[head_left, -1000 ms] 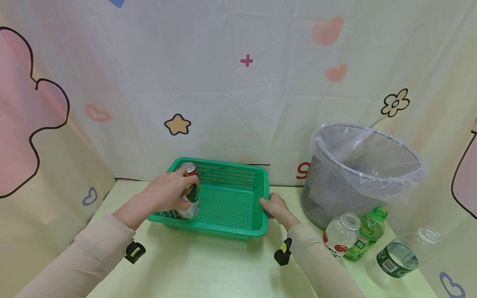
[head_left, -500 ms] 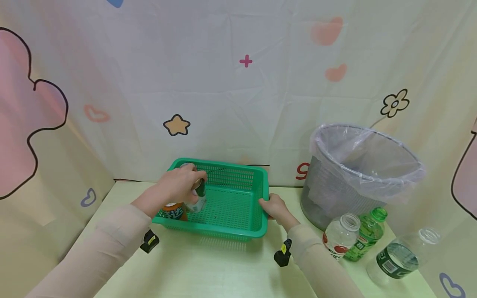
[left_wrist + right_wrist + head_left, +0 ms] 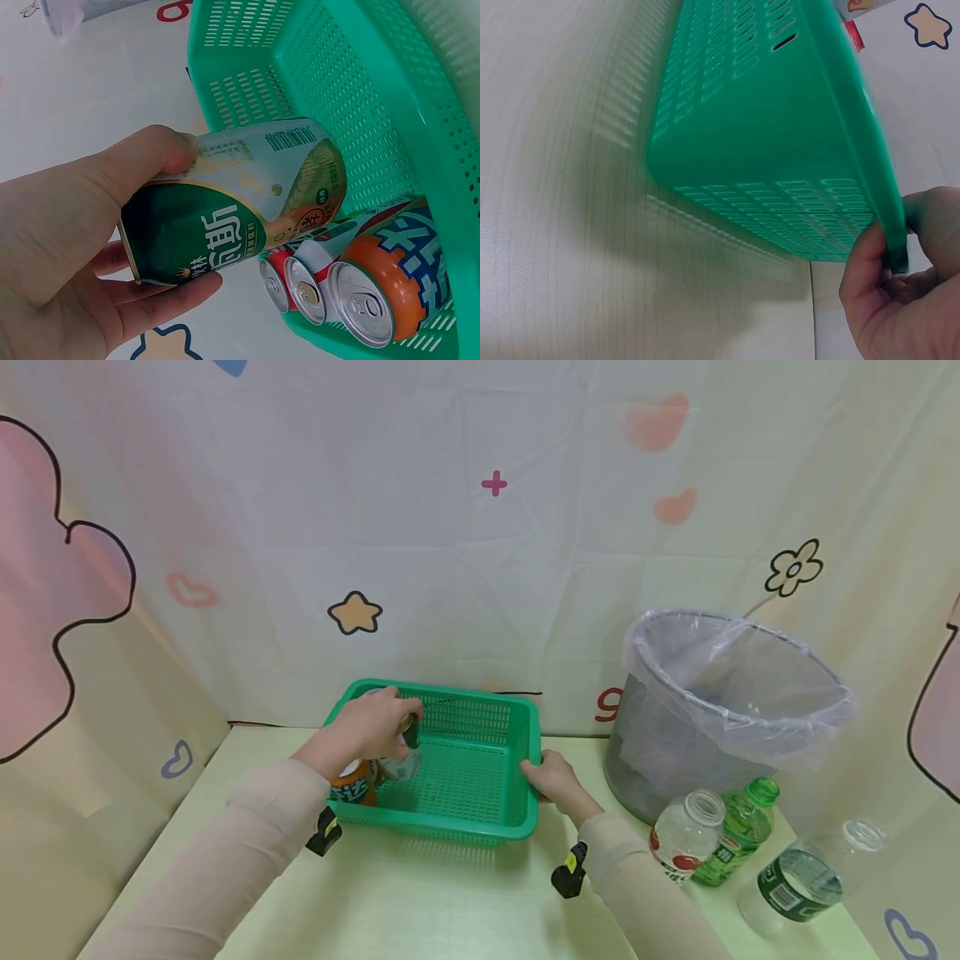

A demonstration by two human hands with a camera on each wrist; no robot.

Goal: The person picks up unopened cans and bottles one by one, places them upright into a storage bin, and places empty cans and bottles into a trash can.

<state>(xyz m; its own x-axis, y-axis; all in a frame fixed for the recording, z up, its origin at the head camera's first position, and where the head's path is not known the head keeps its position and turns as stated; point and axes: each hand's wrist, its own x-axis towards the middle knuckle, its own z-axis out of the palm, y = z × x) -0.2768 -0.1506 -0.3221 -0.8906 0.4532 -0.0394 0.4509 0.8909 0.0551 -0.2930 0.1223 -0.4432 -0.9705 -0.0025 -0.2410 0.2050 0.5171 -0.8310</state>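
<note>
My left hand point(image 3: 371, 727) holds a green-and-white drink can point(image 3: 232, 195) by its upper end, thumb on one side and fingers on the other. This can is within the left part of a green plastic basket point(image 3: 450, 828). Beside it, at the basket's left end, stand an orange can point(image 3: 397, 277), a white can point(image 3: 319, 281) and a red can point(image 3: 276, 279); in the head view the left hand hides most of them. My right hand point(image 3: 557, 777) grips the basket's right rim, its thumb over the edge and fingers curled beneath.
A mesh bin point(image 3: 637, 760) with a clear plastic liner stands at the right. In front of it are a clear bottle with a red-and-white label point(image 3: 684, 839), a green bottle point(image 3: 738, 835) and a clear bottle with a dark label point(image 3: 798, 881). A patterned curtain point(image 3: 450, 527) hangs behind.
My left hand has moved right with the green-and-white can, away from the basket's left end, uncovering the orange can. The right hand keeps its grip on the rim.
</note>
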